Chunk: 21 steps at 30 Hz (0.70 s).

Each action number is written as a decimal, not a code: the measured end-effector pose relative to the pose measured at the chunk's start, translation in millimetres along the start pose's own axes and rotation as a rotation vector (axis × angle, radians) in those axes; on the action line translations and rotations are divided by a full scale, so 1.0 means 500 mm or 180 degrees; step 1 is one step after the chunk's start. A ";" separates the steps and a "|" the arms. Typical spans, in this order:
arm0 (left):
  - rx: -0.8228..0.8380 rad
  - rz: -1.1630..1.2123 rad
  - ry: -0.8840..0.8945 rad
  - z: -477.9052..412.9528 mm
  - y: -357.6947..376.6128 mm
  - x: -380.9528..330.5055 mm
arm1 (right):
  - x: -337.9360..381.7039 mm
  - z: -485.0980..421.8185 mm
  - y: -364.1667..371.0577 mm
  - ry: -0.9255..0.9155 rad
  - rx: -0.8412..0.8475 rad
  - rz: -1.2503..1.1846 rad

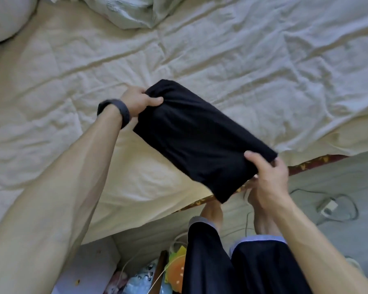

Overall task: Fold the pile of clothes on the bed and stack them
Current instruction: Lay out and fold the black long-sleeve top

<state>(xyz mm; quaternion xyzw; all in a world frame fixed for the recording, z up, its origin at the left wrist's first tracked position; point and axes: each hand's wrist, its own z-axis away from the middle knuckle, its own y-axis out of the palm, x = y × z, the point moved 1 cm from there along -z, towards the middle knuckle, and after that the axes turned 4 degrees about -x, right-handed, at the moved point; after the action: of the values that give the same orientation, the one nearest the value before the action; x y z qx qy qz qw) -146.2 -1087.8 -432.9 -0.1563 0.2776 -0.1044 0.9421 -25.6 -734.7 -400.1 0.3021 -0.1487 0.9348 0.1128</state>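
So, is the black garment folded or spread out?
Folded: the black garment forms a compact rectangle; left hand and right hand grip its ends.

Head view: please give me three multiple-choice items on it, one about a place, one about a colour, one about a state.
1. Where is the wristband?
A. on the left wrist
B. on the right wrist
C. on the bed

2. What colour is the garment?
A. white
B. black
C. red

3. How is the garment held?
A. by one hand only
B. by no hand
C. by both hands, one at each end

Key:
1 A: the band circles the left wrist.
2 B: the cloth is black against the pale sheet.
3 C: the left hand and the right hand each grip an end.
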 end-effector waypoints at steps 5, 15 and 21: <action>0.0007 0.1339 0.0038 0.062 0.109 0.062 | 0.162 -0.157 -0.046 -0.0651 -0.0033 0.0640; 0.0110 0.1613 -0.0524 0.042 0.148 0.013 | 0.147 -0.238 -0.077 -0.0281 0.0601 0.0693; -0.0337 0.1954 0.0143 0.019 0.126 -0.040 | 0.200 -0.247 -0.097 -0.0842 0.0527 0.0417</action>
<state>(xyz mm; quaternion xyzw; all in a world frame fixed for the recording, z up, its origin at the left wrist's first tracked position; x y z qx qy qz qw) -150.2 -1021.3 -437.7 -0.1117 0.3375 0.1962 0.9139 -156.0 -634.8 -425.7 0.4204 -0.1042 0.9013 0.0058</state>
